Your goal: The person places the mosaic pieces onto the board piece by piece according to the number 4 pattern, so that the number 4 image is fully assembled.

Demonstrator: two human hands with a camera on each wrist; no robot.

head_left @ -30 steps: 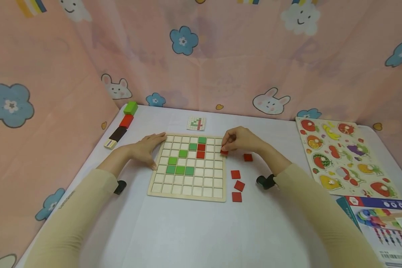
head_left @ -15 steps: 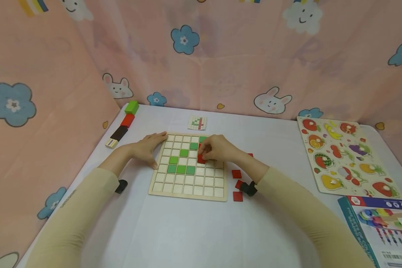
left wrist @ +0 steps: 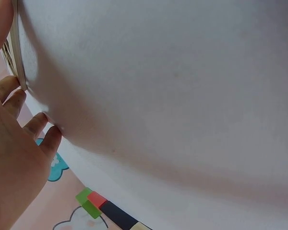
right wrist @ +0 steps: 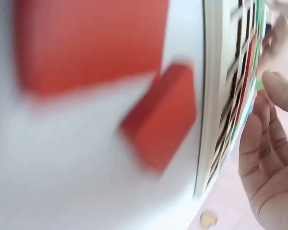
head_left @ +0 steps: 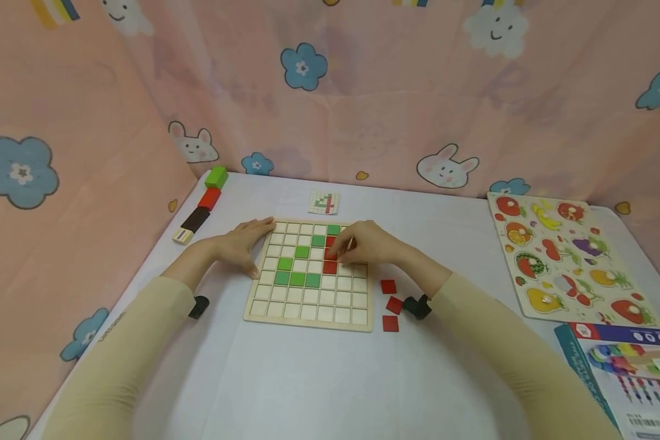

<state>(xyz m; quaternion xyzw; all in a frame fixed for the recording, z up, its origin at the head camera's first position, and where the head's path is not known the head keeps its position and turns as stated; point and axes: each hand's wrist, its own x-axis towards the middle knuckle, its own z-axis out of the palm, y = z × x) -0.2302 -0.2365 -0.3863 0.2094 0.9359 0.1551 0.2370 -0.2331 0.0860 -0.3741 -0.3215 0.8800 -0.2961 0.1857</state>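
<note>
A wooden grid board point(head_left: 308, 324) lies on the white table, with green tiles point(head_left: 297, 278) in a stepped shape. Red tiles point(head_left: 330, 267) run down one column below the top green one. My left hand point(head_left: 236, 244) rests along the board's left edge, fingers at the far corner and thumb lower down, spread apart. Over the red column hovers my right hand point(head_left: 368, 243), its fingertips close to the tiles and partly covering them. In the right wrist view its fingers point(right wrist: 252, 143) hold nothing. Loose red tiles point(head_left: 388, 286) lie right of the board.
A small pattern card point(head_left: 324, 202) lies behind the board. Green, red, black and pale blocks point(head_left: 195, 219) line the left edge. At right are a fruit puzzle board point(head_left: 569, 263) and a printed box point(head_left: 621, 373). A patterned pink cloth point(head_left: 357, 122) stands behind.
My right hand has carried a red tile leftward from the board's right edge and set it in the red column, then let go and lifted slightly. The left hand has stayed put.
</note>
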